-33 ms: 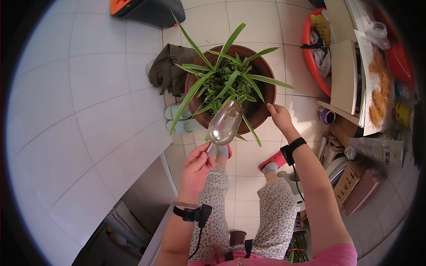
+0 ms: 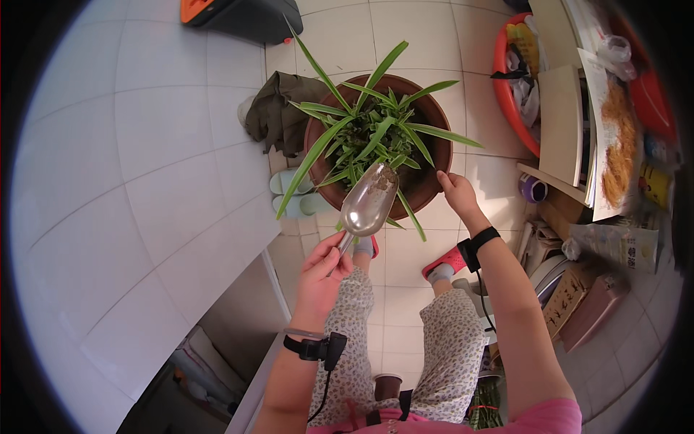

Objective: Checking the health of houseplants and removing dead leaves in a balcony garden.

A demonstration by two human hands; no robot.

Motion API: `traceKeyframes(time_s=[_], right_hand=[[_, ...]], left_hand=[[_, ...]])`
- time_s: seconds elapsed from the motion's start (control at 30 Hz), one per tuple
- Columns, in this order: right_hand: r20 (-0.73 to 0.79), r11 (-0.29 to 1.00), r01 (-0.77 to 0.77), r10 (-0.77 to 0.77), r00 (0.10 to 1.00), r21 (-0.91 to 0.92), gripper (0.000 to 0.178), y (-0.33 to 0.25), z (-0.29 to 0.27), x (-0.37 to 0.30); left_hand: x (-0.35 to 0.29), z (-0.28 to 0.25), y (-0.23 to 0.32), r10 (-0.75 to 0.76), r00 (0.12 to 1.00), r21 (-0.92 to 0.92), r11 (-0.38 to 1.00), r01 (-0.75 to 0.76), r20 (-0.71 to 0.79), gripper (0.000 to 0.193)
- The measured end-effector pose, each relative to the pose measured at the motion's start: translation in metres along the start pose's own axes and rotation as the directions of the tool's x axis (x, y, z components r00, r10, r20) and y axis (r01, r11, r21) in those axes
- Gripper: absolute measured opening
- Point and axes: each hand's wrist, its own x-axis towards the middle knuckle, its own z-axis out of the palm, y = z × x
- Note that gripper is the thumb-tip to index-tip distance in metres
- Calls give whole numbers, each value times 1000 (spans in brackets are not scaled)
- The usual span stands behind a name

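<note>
My left hand [image 2: 324,269] is closed round the handle of a metal scoop [image 2: 369,205]. The scoop's bowl tilts up toward the plant, with a little brown soil clinging near its tip. It hangs over the near rim of a round brown flowerpot [image 2: 442,116]. A leafy spider plant [image 2: 377,130] with long, pale-edged leaves grows in the pot, and some dark soil shows between the leaves. My right hand [image 2: 458,194] grips the pot's rim on the right side, thumb on top, its other fingers mostly hidden.
White tiles line the left side. A dark bin [image 2: 253,22] stands at the far left beside a dark cloth [image 2: 285,108] and pale green slippers [image 2: 293,194]. On the right are a red basin [image 2: 502,87] with bags and a cluttered shelf [image 2: 560,130]. My feet wear red shoes [image 2: 454,259].
The pot, plant and scoop sit a few pixels further right in the view. Both hands keep their holds.
</note>
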Motion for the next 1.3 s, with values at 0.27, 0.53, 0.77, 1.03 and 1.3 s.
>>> traceKeyframes(time_s=[0.27,0.53,0.77,1.03,1.3], right_hand=[[-260,965,48,-118,958,-259,48,-7,-10,-52],[17,824,323,-373,928,466,28,-123,-1,-164],[114,640,-11,-120,986,768,19,-164,23,-173],[-39,750,57,-41,998,659,17,-134,12,-184],[-97,834,67,-16,995,548,16,-103,28,-193]], left_hand=[[4,16,-8,4,991,64,998,-13,137,36],[12,31,-7,98,958,322,928,-186,269,53],[8,29,17,151,933,585,743,-326,327,66],[112,-54,137,674,737,790,426,-441,48,37],[338,-132,161,589,807,961,200,-194,41,108]])
